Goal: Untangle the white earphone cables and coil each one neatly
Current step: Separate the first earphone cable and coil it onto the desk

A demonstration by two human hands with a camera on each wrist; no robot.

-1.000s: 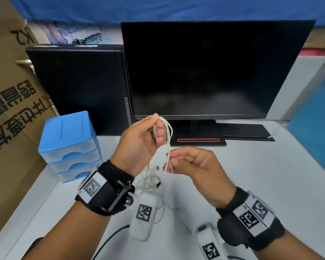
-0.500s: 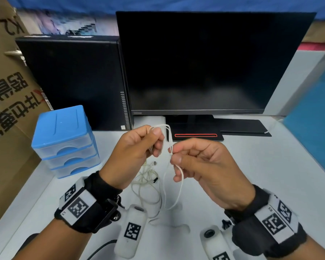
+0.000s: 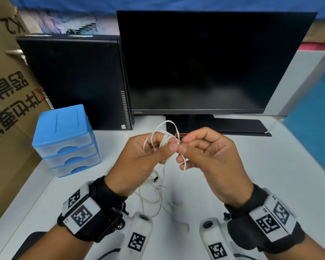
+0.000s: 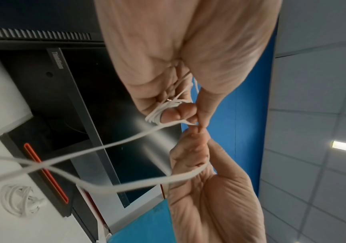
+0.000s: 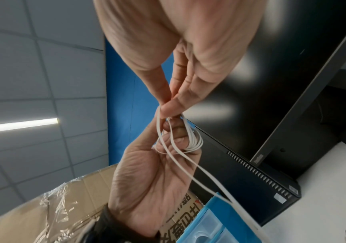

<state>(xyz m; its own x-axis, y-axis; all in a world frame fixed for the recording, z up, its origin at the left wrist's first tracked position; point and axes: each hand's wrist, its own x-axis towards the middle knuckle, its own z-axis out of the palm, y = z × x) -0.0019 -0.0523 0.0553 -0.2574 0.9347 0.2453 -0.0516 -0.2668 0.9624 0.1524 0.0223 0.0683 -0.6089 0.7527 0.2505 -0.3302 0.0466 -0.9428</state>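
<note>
White earphone cable (image 3: pixel 166 129), blue-topped clear drawers (image 3: pixel 64 139), black monitor (image 3: pixel 204 61), red-orange stripe on its base (image 4: pixel 45 172)

the white worktop (image 3: pixel 270 175) carries a black monitor (image 3: pixel 204 61) on its stand at the back edge, a black computer case (image 3: pixel 73 81) to its left, and a blue drawer box (image 3: pixel 64 139) toward the left edge. loose white earphone cable (image 3: pixel 150 196) lies near the front, and a coiled white cable (image 4: pixel 18 202) rests beside the monitor's base.
</note>
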